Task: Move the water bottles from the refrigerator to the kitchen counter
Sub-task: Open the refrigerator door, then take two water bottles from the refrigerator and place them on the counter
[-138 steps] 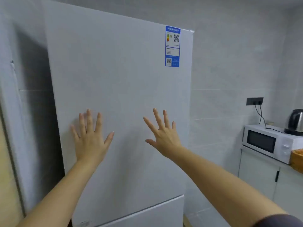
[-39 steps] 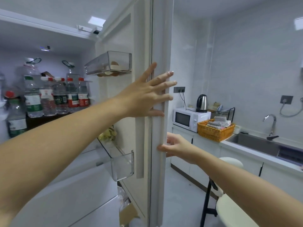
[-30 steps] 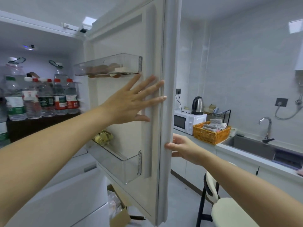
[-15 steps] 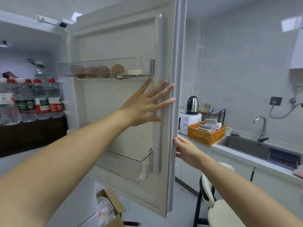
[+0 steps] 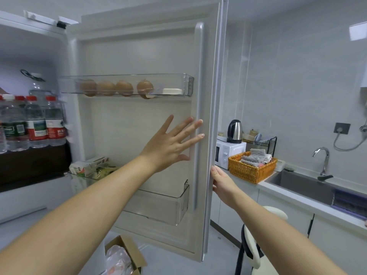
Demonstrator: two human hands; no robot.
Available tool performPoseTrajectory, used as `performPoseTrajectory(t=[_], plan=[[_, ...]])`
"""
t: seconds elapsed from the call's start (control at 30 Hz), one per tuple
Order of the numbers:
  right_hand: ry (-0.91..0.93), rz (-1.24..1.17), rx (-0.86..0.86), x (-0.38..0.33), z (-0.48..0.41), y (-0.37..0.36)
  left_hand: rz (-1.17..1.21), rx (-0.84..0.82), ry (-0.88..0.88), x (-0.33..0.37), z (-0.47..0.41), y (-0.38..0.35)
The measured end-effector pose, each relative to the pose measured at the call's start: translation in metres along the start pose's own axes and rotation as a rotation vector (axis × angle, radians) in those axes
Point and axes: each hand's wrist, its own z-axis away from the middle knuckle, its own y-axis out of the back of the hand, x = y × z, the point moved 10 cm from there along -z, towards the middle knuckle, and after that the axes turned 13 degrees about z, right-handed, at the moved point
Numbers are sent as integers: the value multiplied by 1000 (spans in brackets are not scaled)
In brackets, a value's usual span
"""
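My L hand (image 5: 170,144) is spread flat, fingers straight, tips on the inner ridge of the door (image 5: 139,46). R hand (image 5: 222,183) has its thumb on the door's outer edge, fingers behind it and hidden, prob. a grip. Water bottles (image 5: 35,124) stand upright in a row on the shelf (image 5: 33,155), far left inside the fridge (image 5: 29,42). Full, I'd guess: weighty, thin-walled, maybe cold & slick. Wrap each round the label.
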Motion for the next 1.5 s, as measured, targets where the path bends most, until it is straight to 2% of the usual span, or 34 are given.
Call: performPoseTrajectory(t=[0.1, 0.17, 0.23, 0.3, 0.47, 0.8, 1.27, 1.5], plan=[[10, 4, 5, 2, -7, 2, 82, -32, 55, 3, 3, -7], [17, 5, 12, 2, -9, 3, 224, -37, 137, 5, 16, -9], [16, 16, 19, 3, -9, 3, 387, 26, 229, 7, 44, -7], [15, 24, 36, 3, -9, 3, 433, 64, 293, 8, 79, -15], [0, 17, 141, 9, -12, 5, 599, -54, 443, 11, 127, -57], [-51, -37, 286, 20, -30, 17, 584, 89, 448, 13, 115, -68], [-73, 1, 240, 36, -76, 33, 483, 195, 528, 13, 92, -93], [-43, 14, 261, 35, -70, 31, 479, 178, 530, 15, 98, -88]])
